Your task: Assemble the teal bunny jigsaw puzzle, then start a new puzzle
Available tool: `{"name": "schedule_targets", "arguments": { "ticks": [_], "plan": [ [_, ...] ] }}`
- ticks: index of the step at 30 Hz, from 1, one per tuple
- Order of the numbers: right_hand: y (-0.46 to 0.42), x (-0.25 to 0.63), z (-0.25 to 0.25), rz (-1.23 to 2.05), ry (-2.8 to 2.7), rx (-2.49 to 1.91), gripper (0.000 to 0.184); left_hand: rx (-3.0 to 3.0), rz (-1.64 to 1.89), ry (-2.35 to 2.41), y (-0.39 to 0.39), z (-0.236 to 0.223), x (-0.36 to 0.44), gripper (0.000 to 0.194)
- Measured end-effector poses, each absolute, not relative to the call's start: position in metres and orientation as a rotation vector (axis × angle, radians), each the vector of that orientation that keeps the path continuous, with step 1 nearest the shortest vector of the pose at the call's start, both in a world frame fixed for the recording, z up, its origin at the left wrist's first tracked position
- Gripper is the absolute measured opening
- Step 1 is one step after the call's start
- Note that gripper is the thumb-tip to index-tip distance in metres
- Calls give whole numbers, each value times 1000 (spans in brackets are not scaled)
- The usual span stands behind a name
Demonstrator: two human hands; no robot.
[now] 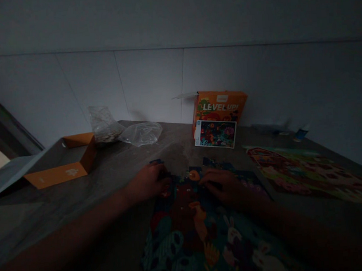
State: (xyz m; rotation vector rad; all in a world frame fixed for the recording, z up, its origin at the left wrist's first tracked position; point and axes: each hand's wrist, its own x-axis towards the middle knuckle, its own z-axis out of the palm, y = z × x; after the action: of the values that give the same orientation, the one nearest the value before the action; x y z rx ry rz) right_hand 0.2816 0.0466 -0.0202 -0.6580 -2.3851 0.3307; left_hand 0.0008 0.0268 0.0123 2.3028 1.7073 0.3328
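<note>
Two bare hands are over one dark picture puzzle (190, 229), which lies on the grey table (176, 152) at 6 o'clock of the head view. Left hand (150, 181) touches the puzzle at its 11 o'clock edge, fingers curled; right hand (223, 186) rests at its 1 o'clock side, fingers bent. The hands are apart from each other; whether their fingertips are closed on a piece, I cannot tell. From the puzzle, the orange box (220, 104) with the picture card (216, 134) stands at 12 o'clock, the open tray (58, 177) at 10, the bright puzzle (307, 174) toward 2.
</note>
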Motion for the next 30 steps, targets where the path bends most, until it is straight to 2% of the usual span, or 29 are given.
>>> {"name": "schedule_targets", "arguments": {
  "ticks": [5, 11, 14, 19, 30],
  "plan": [
    [48, 282, -22, 317, -2374, -644, 21, 2297, 318, 1719, 21, 15, 1, 33],
    [47, 281, -21, 333, -2386, -668, 22, 2294, 336, 1766, 26, 10, -5, 32],
    [46, 281, -19, 333, -2390, -678, 22, 2319, 431, 1978, 33, 3, -12, 41],
    [46, 281, -21, 324, -2401, -681, 21, 2310, 265, 2249, 40, -6, -22, 49],
    [48, 282, -24, 338, -2402, -670, 22, 2178, 469, 2117, 47, 0, -23, 35]
  ]
}}
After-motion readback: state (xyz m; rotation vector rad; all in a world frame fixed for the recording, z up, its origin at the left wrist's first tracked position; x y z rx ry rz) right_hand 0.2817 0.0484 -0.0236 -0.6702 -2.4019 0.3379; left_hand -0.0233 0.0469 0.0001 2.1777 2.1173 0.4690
